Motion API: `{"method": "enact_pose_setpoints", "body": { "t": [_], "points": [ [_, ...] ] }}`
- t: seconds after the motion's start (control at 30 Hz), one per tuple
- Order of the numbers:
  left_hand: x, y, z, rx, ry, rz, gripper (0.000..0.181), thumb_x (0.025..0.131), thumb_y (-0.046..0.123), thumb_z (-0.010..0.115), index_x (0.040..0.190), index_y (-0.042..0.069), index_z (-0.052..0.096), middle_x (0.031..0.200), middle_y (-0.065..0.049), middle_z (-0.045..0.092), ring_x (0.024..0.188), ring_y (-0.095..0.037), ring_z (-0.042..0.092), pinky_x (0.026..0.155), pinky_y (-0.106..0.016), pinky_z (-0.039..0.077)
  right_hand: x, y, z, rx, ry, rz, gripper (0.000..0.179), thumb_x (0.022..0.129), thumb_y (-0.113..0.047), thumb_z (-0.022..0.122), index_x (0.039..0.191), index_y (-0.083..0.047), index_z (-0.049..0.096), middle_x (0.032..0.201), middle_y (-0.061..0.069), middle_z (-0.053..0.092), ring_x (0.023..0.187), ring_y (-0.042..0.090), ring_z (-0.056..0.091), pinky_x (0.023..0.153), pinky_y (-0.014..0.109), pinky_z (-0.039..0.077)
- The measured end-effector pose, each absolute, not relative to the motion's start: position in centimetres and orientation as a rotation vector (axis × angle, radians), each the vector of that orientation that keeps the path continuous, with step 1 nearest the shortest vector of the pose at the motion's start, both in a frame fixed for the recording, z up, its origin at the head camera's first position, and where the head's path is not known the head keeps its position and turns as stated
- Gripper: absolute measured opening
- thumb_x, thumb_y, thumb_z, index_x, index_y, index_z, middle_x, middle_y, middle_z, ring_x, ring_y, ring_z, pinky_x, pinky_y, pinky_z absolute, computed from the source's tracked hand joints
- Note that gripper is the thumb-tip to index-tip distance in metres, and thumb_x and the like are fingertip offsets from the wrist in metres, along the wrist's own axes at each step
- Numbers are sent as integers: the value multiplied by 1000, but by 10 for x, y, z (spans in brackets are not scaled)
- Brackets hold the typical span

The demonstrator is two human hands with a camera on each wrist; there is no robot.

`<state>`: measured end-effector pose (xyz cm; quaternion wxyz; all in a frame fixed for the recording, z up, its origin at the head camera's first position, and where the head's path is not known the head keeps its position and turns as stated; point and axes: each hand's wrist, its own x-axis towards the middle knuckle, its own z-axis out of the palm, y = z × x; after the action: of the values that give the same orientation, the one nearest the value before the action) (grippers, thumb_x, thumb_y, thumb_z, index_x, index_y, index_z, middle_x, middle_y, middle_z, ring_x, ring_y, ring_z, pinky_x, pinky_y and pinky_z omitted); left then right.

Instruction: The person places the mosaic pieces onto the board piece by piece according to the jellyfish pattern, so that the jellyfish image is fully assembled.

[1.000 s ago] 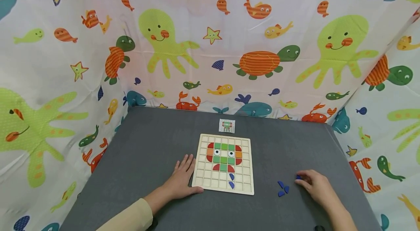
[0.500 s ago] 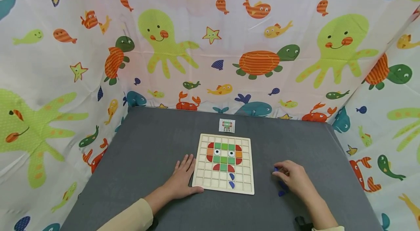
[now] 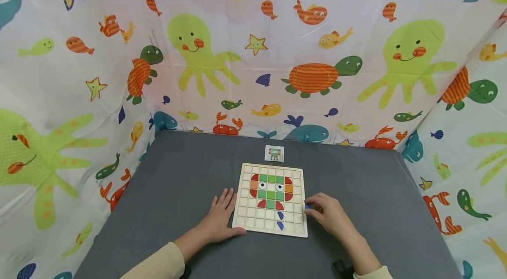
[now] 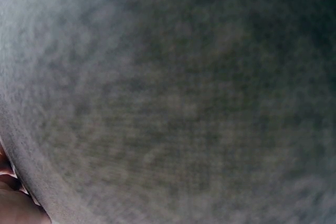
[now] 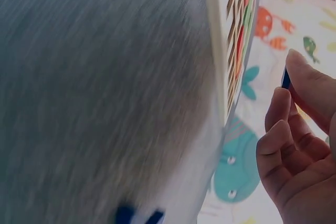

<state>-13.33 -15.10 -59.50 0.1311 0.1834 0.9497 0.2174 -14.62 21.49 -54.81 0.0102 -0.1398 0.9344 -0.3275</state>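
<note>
My right hand (image 3: 330, 217) pinches a small blue piece (image 3: 307, 206) between thumb and fingers at the right edge of the square wooden grid board (image 3: 247, 223). The right wrist view shows that blue piece (image 5: 286, 80) edge-on. With fingers spread straight, my left hand (image 3: 219, 218) rests along the board's left edge, thumb at the lower left corner. Red, orange and green tiles (image 3: 270, 194) and two eye tiles (image 3: 280, 188) form a figure on the board. Below them lie two blue rounded pieces (image 3: 280, 215), one above the other.
A small printed card (image 3: 274, 153) with a similar figure lies behind the board on the grey table (image 3: 190, 173). Loose blue pieces (image 5: 125, 214) appear blurred at the bottom of the right wrist view; my right arm hides them from the head view. A patterned curtain (image 3: 237, 63) surrounds the table.
My right hand has carried the blue piece leftward from the right side of the table, past the loose blue pieces, to the board's edge. My left hand has stayed in place.
</note>
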Motion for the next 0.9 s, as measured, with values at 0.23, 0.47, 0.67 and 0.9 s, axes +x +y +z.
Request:
{"method": "enact_pose_setpoints", "body": {
  "t": [0.23, 0.47, 0.67, 0.9],
  "points": [
    [-134, -151, -595, 542, 2754, 640, 119, 80, 77, 65, 161, 3, 19, 169, -18, 12, 157, -37, 5, 120, -66, 12, -146, 187, -548, -578, 2869, -1041, 22, 83, -14, 83, 103, -10, 77, 92, 0, 68, 72, 4, 54, 60, 21, 45],
    [-134, -152, -597, 532, 2765, 636, 119, 80, 78, 64, 162, 4, 18, 169, -16, 11, 157, -36, 4, 121, -64, 10, -147, 159, -551, -591, 2874, -1073, 21, 82, -16, 84, 102, -11, 78, 92, -3, 70, 72, 3, 54, 60, 20, 44],
    [-134, -152, -597, 531, 2766, 628, 120, 79, 79, 63, 162, 4, 18, 170, -15, 10, 157, -35, 3, 121, -64, 11, -145, 137, -551, -574, 2884, -1009, 20, 83, -17, 84, 101, -12, 77, 91, -2, 69, 72, 5, 56, 61, 23, 47],
    [-133, -152, -597, 542, 2777, 622, 119, 80, 78, 64, 161, 4, 20, 169, -15, 11, 157, -35, 4, 121, -64, 12, -143, 117, -556, -596, 2925, -844, 19, 81, -20, 85, 98, -13, 78, 88, -3, 69, 71, 6, 55, 62, 26, 47]
  ]
}}
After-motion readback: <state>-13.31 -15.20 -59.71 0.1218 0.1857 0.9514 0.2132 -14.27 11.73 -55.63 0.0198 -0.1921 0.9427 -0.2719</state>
